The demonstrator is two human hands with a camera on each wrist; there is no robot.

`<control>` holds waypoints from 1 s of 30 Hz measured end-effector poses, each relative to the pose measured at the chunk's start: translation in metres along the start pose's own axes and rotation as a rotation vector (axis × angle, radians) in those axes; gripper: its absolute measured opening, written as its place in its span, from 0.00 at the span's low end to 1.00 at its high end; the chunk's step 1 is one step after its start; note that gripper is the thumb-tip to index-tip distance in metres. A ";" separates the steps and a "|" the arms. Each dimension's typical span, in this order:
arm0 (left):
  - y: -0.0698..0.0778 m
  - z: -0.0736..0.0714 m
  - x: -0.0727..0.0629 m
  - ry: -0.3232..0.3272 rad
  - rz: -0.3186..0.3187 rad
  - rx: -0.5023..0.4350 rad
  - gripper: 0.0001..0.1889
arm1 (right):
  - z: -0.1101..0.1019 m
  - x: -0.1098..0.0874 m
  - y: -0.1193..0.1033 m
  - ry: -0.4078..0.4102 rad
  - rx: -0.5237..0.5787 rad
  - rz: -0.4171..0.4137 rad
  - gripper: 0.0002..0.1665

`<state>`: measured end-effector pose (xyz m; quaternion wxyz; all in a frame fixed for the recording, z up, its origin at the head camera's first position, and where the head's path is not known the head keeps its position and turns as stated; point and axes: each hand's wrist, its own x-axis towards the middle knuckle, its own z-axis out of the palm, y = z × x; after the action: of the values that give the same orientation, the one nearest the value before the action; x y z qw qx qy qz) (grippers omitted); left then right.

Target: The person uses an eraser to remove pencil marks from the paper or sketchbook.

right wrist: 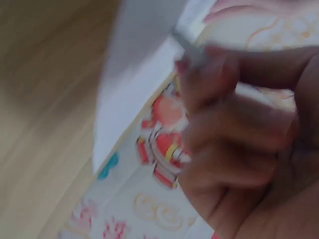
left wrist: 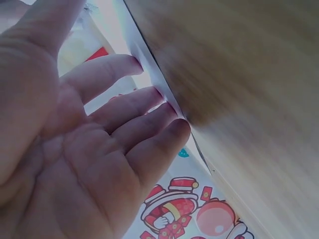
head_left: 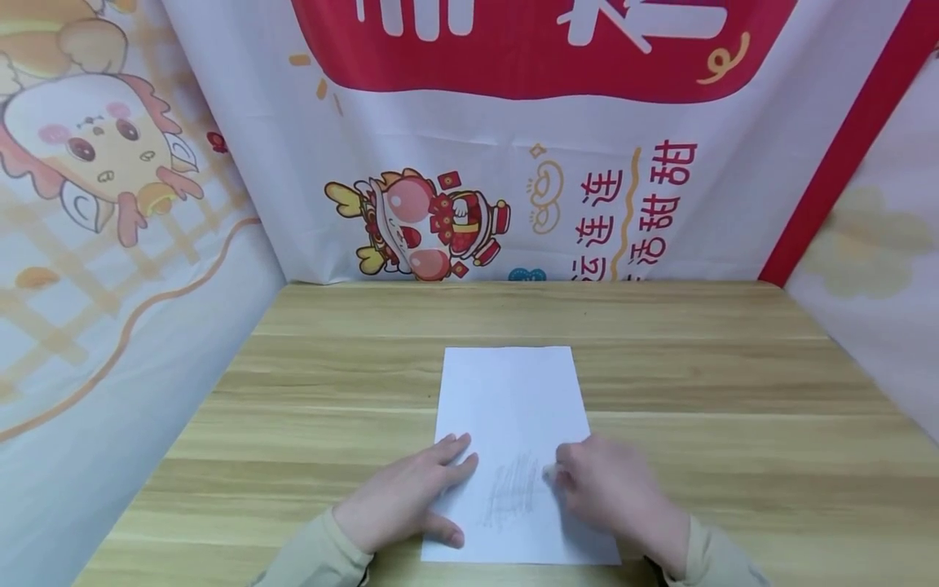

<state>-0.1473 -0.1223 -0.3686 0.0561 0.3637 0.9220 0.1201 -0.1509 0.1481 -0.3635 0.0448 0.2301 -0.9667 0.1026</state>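
A white sheet of paper (head_left: 513, 391) lies upright on the wooden table, with grey pencil-like scribbles (head_left: 513, 489) on its lower half. My left hand (head_left: 411, 493) rests at the sheet's left edge, fingers spread and fingertips on the paper; its palm (left wrist: 75, 169) shows in the left wrist view. On the other side, my right hand (head_left: 609, 485) pinches a small whitish eraser-like piece (right wrist: 189, 47) between thumb and forefinger, its other fingers curled in. The piece has a darker tip and sits just right of the scribbles; most of it is hidden in the fingers.
The wooden table (head_left: 330, 391) extends around the sheet on all sides. Behind it hangs a white cloth (head_left: 455, 130) with red print and cartoon figures. Patterned cloths also hang at the left (head_left: 110, 244) and the right (head_left: 873, 269).
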 end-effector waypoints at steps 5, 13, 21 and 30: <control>0.001 0.001 0.000 0.000 -0.006 0.000 0.47 | 0.002 -0.001 -0.005 -0.005 0.010 -0.010 0.15; 0.002 0.000 0.001 -0.008 -0.011 0.005 0.48 | 0.002 0.000 -0.005 -0.001 -0.001 -0.012 0.15; 0.002 0.002 0.000 -0.028 -0.019 -0.005 0.47 | 0.003 -0.004 -0.007 0.011 0.022 -0.027 0.18; 0.002 0.000 0.000 -0.012 0.000 0.002 0.48 | 0.001 -0.001 -0.009 0.007 0.025 -0.011 0.17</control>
<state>-0.1459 -0.1213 -0.3681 0.0613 0.3646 0.9217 0.1171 -0.1456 0.1406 -0.3629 0.0460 0.2357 -0.9639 0.1152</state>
